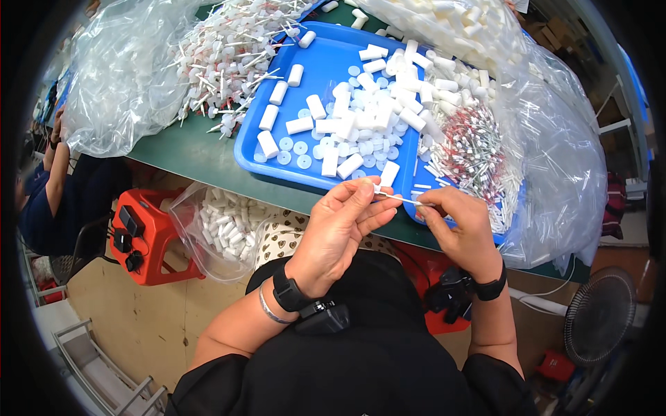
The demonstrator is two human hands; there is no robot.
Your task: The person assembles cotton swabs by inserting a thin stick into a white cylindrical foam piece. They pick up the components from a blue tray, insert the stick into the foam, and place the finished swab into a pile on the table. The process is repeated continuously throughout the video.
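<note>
Just past the front edge of the blue tray (257, 156), my two hands hold a thin white stick (402, 199) between them. My left hand (331, 229) pinches a small white piece at the stick's left end; its exact shape is mostly hidden by the fingers. The stick's right end is gripped between the thumb and fingers of my right hand (459, 220). In the tray lie white cylinders (300, 125) and flat translucent discs (304, 161), heaped toward its right side. A pile of small red and white sticks (473, 149) lies beyond my right hand.
Stick-and-disc pieces (225, 59) form a heap at the far left on the green table (166, 156), beside a clear plastic bag (125, 83). Another bag (555, 152) lies at right. Below stand a red stool (149, 236), a bag of white cylinders (225, 225) and a fan (600, 315).
</note>
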